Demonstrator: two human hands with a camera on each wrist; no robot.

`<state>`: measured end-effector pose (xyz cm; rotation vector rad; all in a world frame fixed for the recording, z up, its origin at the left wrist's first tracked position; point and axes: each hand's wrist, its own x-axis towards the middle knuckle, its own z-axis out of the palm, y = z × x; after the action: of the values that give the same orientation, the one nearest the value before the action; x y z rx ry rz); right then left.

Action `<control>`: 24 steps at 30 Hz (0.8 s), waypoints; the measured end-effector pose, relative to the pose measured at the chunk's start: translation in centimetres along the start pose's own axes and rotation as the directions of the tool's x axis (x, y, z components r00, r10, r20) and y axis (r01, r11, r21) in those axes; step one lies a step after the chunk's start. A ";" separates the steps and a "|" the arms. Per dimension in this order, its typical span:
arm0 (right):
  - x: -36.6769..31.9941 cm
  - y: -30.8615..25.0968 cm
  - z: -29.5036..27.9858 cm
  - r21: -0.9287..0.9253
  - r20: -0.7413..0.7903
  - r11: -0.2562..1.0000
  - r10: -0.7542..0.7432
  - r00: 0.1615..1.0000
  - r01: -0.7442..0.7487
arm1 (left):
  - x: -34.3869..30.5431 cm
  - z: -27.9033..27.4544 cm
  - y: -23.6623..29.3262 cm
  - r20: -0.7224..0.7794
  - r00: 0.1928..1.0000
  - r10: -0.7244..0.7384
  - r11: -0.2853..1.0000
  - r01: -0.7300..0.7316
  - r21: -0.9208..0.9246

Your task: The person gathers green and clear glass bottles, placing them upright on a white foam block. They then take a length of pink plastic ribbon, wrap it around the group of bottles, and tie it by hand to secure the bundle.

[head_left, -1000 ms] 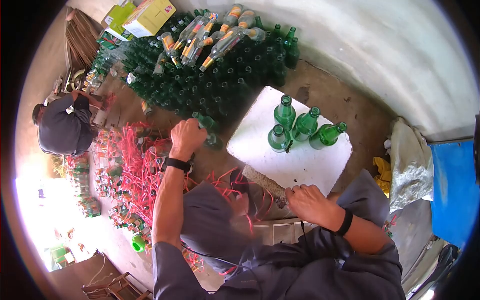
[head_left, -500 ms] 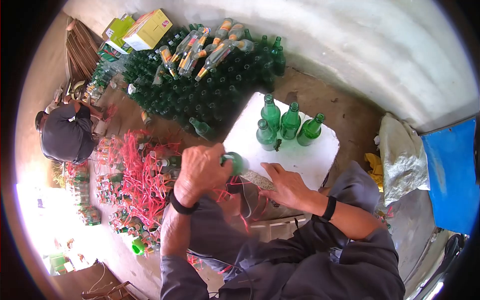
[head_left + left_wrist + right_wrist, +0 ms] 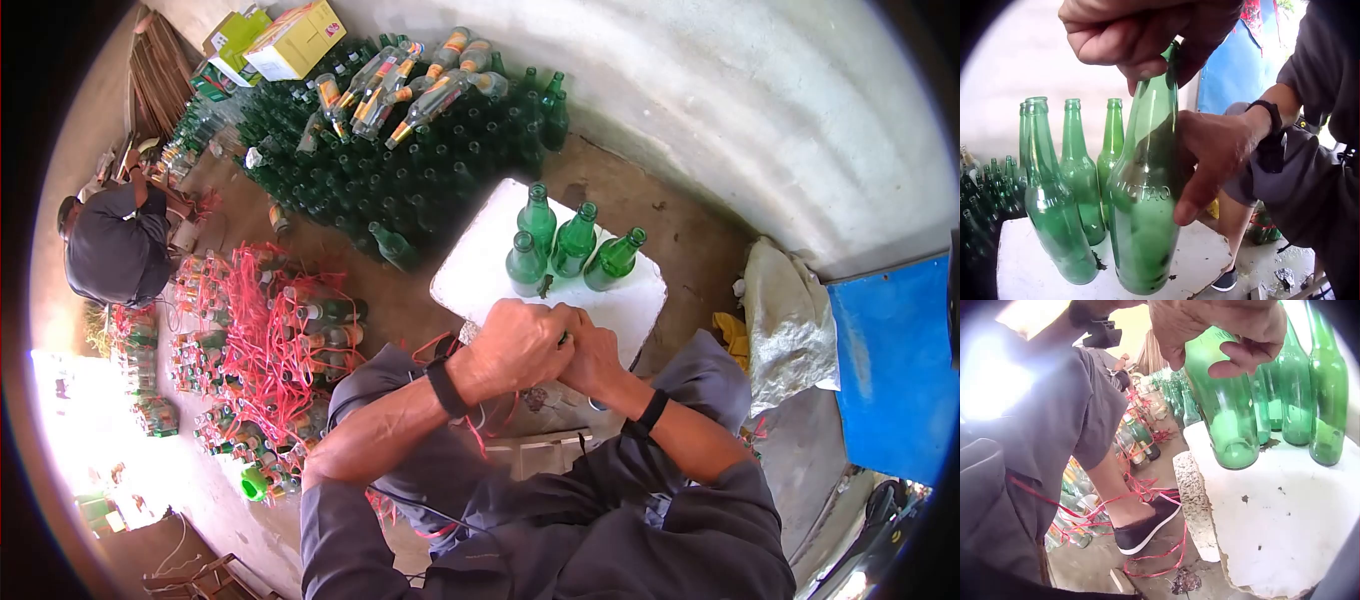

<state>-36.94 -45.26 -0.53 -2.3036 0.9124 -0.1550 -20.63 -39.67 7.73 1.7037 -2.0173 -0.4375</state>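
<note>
A green bottle (image 3: 1144,212) is between both hands. My left hand (image 3: 1147,37) pinches its neck from above in the left wrist view. My right hand (image 3: 1222,331) curls round its body in the right wrist view, thumb and fingers on the glass. In the head view the left hand (image 3: 520,345) and right hand (image 3: 597,355) meet over the near side of a white slab (image 3: 630,325) and hide most of the bottle. Several green bottles (image 3: 574,245) stand upright in a group on the slab. Whether the held bottle's base touches the slab, I cannot tell.
Many green bottles (image 3: 400,170) crowd the floor beyond the slab, clear labelled ones (image 3: 430,105) lying on top. Bottles tangled in red strips (image 3: 265,350) are at the left, near another seated person (image 3: 115,245). A pale sack (image 3: 790,330) and blue panel (image 3: 890,360) are at the right.
The left hand has come from the floor bottles at the left to the slab, bringing a green bottle. The right hand has moved from the slab's near edge to that bottle and now holds it too.
</note>
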 end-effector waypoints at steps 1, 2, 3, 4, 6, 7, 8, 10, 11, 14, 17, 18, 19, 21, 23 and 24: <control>0.1 0.6 0.3 0.005 -0.043 1.000 -0.027 0.999 0.028 | 0.2 0.6 0.0 0.000 1.000 0.015 1.000 -0.015 -0.007; 0.1 1.3 0.6 0.009 -0.086 0.998 -0.055 0.995 0.056 | 0.4 1.2 -0.1 0.002 1.000 0.015 1.000 -0.015 -0.010; 0.2 1.6 0.7 0.010 -0.084 0.998 -0.054 0.995 0.055 | 0.8 1.5 0.0 0.008 1.000 0.022 1.000 -0.021 -0.009; 0.2 1.9 0.8 0.016 -0.111 0.999 -0.047 0.993 0.049 | 1.0 1.7 -0.1 0.014 0.999 0.029 1.000 -0.029 -0.008; 0.4 2.5 1.0 0.022 -0.136 0.999 -0.038 0.990 0.041 | 1.5 1.5 -0.2 -0.018 0.999 0.030 0.998 -0.031 -0.052; 0.5 2.8 1.0 0.020 -0.177 0.999 -0.022 0.984 0.026 | 1.9 1.1 -0.2 -0.051 0.998 0.031 0.995 -0.036 -0.093; 0.6 3.1 1.1 0.019 -0.217 1.000 -0.006 0.976 0.011 | 2.1 0.6 -0.3 -0.048 0.998 0.030 0.995 -0.034 -0.096; 1.1 3.7 1.1 0.016 -0.235 1.000 0.023 0.972 -0.020 | 2.3 -2.3 0.1 -0.040 0.998 -0.041 0.966 0.029 -0.258; 1.3 3.9 1.0 0.013 -0.255 0.999 0.049 0.966 -0.047 | 2.4 -3.1 -0.1 -0.039 0.998 -0.041 0.966 0.030 -0.259; 1.8 3.9 0.7 0.060 -0.311 0.993 0.118 0.943 -0.104 | 2.5 -4.5 -1.6 -0.213 0.937 -0.276 0.875 0.153 -0.459; 2.4 3.8 0.3 0.096 -0.351 0.994 0.079 0.933 -0.048 | 2.6 -5.3 -3.7 -0.388 0.818 -0.425 0.835 0.188 -0.518; 2.6 3.7 0.3 0.095 -0.348 0.994 0.077 0.934 -0.046 | 2.6 -5.9 -4.2 -0.370 0.784 -0.498 0.800 0.250 -0.546; 2.7 3.5 0.2 0.092 -0.359 0.994 0.089 0.929 -0.060 | 2.6 -6.5 -4.6 -0.350 0.746 -0.567 0.760 0.308 -0.573; 3.1 3.5 0.2 0.087 -0.368 0.994 0.098 0.925 -0.071 | 2.4 -7.0 -5.9 -0.394 0.707 -0.587 0.751 0.294 -0.591; 3.5 3.7 0.4 0.097 -0.381 0.990 0.129 0.915 -0.099 | 2.2 -7.8 -6.8 -0.388 0.688 -0.613 0.722 0.289 -0.628; 3.7 3.8 0.5 0.096 -0.381 0.991 0.127 0.916 -0.098 | 2.1 -8.1 -7.1 -0.385 0.655 -0.650 0.688 0.291 -0.665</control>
<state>-36.20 -49.46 -3.71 -2.1807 1.2096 -0.6022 -10.58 -42.57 11.19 1.6922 -0.8169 -0.5081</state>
